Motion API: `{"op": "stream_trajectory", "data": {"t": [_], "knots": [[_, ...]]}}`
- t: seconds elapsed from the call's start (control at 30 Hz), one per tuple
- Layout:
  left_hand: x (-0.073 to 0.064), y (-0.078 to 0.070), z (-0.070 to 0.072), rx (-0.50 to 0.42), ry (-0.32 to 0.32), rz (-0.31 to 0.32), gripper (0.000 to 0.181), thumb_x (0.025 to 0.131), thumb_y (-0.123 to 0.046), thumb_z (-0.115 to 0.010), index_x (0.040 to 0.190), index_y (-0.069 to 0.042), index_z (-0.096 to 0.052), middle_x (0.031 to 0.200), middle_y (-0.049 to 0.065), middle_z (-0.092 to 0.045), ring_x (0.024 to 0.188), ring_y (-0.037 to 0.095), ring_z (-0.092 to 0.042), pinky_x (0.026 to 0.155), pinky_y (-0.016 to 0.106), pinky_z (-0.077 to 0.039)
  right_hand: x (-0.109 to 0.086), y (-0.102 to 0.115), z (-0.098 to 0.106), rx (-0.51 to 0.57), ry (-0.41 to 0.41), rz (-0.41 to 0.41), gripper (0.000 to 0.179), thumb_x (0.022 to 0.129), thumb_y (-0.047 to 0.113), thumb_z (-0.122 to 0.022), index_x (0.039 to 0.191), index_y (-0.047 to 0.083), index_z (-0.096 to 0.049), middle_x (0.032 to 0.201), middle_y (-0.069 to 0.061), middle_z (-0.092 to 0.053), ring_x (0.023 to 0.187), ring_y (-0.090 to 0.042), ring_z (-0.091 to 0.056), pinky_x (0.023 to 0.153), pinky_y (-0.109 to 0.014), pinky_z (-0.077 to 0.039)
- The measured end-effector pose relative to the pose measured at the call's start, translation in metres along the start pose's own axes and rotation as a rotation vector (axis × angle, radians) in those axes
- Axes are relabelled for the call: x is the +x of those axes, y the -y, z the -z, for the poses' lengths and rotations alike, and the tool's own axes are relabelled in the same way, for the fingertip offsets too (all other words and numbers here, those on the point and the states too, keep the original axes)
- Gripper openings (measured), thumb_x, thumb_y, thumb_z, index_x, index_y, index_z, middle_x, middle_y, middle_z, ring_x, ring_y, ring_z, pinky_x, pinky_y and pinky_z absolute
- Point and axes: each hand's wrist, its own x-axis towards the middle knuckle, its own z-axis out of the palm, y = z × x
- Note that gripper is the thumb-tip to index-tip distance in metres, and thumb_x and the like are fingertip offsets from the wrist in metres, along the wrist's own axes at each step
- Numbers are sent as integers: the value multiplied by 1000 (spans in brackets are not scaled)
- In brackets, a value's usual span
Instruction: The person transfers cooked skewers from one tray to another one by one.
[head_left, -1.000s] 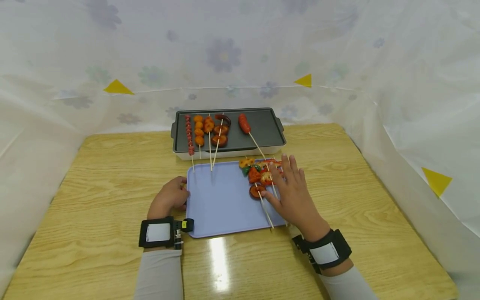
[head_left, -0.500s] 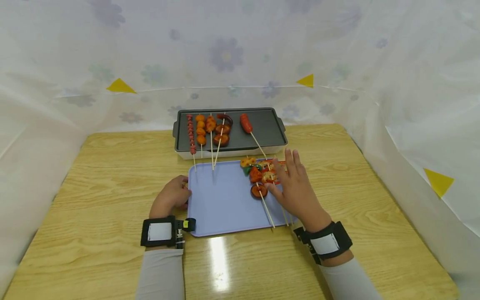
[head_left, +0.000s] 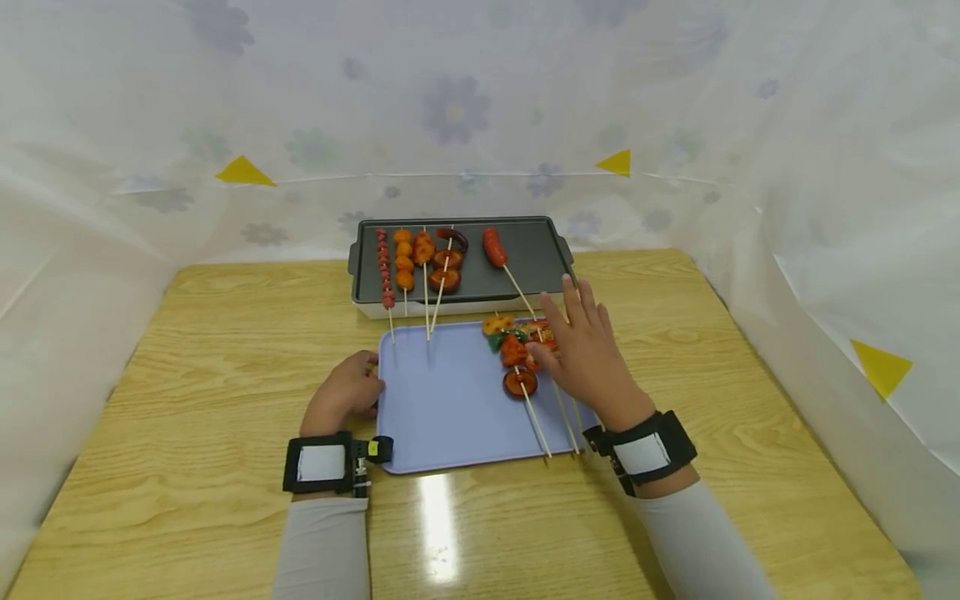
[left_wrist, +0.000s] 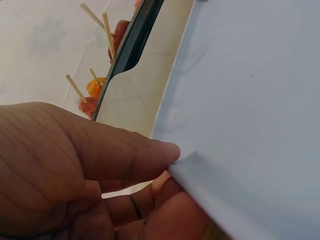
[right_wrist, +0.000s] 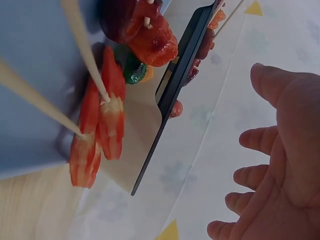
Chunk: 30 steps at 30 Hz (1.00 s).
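Note:
My left hand [head_left: 347, 389] pinches the left rim of a light purple tray [head_left: 442, 408]; in the left wrist view the thumb [left_wrist: 160, 152] lies on the rim and the other fingers curl below it. Over the tray's right side my right hand [head_left: 588, 358] hovers with fingers spread, holding nothing. Beneath and beside it lie several food skewers, partly hidden by that hand in the head view. One carries a mushroom slice [head_left: 520, 383], a red chunk and green and yellow pieces. Two others, with red-edged pieces [right_wrist: 111, 117], show in the right wrist view.
Behind the tray stands a dark grill plate [head_left: 517, 279] on a white base. Skewers lie across its left half, some sticks reaching over the tray. A sausage skewer [head_left: 494, 247] rests right of its middle. Plastic sheeting [head_left: 315, 108] surrounds the wooden table [head_left: 225, 375].
My right hand has shifted slightly forward above the skewers, its fingers still spread. The left hand stays at the tray's rim, and the view has shifted a little.

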Motion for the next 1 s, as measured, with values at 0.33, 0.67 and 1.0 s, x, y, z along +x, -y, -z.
{"op": "stream_trajectory", "data": {"t": [0.33,0.67,1.0], "knots": [[-1,0,3,15,4,1,51,94,-2,-49,144,5,-39,93,16,-54,69,23,-59,59,31,-51,40,7,-12,-9,-24,-1,71,94,28,-69,149,-2,-37,150,-29,-34,132,-48,-38,102,-58,-40],[1,1,1,20,11,4,51,95,-3,-50,144,4,-39,95,16,-55,69,23,-60,60,31,-51,67,7,-24,-5,-40,-73,52,95,13,-67,138,-9,-48,128,-28,-51,116,-42,-50,98,-48,-45],[1,0,0,1,7,12,51,94,-2,-49,144,5,-39,93,16,-54,71,23,-58,60,31,-53,78,5,-26,139,18,-162,20,97,1,-55,113,-8,-64,100,-22,-60,94,-35,-58,82,-45,-50]]}}
